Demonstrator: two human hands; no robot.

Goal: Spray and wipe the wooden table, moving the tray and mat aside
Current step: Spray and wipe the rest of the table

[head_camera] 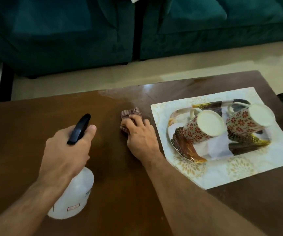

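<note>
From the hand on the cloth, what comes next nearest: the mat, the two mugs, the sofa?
From the right hand, which presses the cloth:
1. Mat, just right of the hand.
2. Left mug, upside down on the tray.
3. Right mug, further right on the tray.
4. Sofa, beyond the table's far edge.

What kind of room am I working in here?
Probably a home living room: a low wooden table stands before a teal sofa, with two floral mugs on a tray.
</note>
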